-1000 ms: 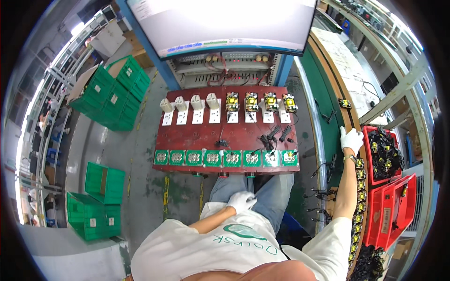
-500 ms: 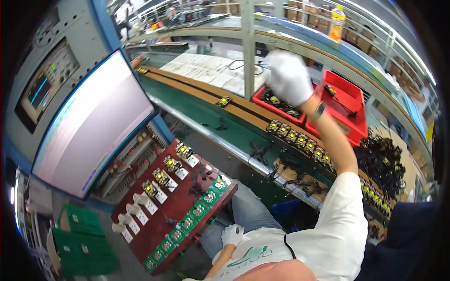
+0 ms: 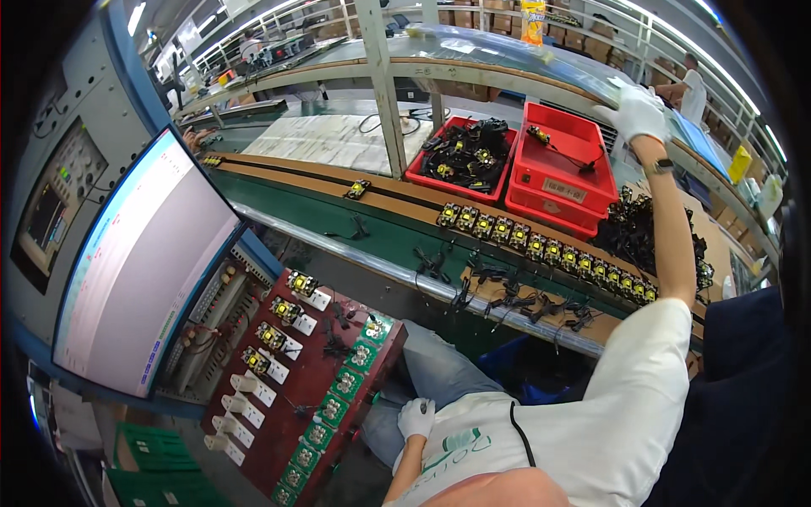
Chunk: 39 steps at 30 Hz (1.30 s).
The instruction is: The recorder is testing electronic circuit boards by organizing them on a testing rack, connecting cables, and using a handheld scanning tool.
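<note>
My right hand (image 3: 639, 113), in a white glove, is raised at the far right beside the shelf rail, fingers apart and nothing visible in them. Just left of it stand stacked red bins (image 3: 557, 165); a small circuit board (image 3: 539, 133) with a black cable lies in the top one. My left hand (image 3: 416, 418), also gloved, rests on my lap with curled fingers; a small dark spot shows there, too small to name. Nearest to it is a dark red test board (image 3: 317, 359) carrying green round-patterned circuit boards (image 3: 346, 383), white plug sockets (image 3: 241, 410) and several yellow-and-black boards (image 3: 270, 336).
Another red bin (image 3: 414, 173) holds black adapters and cables. A row of small boards (image 3: 503, 230) lines the conveyor edge, with a black cable pile (image 3: 629, 224) to the right. A monitor (image 3: 144, 270) stands left. A yellow bottle (image 3: 532, 23) sits on the shelf. People work beyond.
My right hand has moved right, from over the cable-filled bin to beside the shelf rail. The view has shifted. My left hand stays on my lap.
</note>
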Each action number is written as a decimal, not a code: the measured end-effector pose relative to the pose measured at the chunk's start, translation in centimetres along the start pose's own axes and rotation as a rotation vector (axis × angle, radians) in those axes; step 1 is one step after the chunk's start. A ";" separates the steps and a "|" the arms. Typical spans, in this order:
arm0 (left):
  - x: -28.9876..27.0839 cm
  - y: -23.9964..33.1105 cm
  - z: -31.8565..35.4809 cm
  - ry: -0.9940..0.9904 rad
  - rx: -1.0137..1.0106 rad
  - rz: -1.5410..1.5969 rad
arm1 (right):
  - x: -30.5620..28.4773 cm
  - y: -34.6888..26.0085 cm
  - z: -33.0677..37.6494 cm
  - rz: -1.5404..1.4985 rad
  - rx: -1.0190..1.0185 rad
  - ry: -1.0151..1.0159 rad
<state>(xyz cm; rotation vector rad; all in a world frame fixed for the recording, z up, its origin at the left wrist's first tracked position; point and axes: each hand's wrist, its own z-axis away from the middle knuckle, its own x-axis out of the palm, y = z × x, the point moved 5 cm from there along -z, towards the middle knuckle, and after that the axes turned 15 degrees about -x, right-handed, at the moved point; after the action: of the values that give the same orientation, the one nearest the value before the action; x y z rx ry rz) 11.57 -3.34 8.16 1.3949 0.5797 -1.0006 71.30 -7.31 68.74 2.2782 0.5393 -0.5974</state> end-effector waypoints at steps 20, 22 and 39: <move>-0.3 -1.3 0.9 -0.017 0.044 0.068 | -4.2 -31.8 32.0 -1.679 0.676 -0.167; -0.5 -1.3 1.2 -0.019 0.027 0.090 | -6.3 -35.1 34.8 -1.705 0.732 -0.172; 3.1 -0.9 3.4 -0.215 0.050 -0.459 | -6.8 -47.1 33.7 -1.761 0.233 -0.479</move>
<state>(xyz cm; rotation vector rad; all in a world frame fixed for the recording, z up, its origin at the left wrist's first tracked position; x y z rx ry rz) 11.68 -7.25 5.55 1.1994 0.7339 -1.5201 32.06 -1.91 26.00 1.1461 2.2113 -1.9367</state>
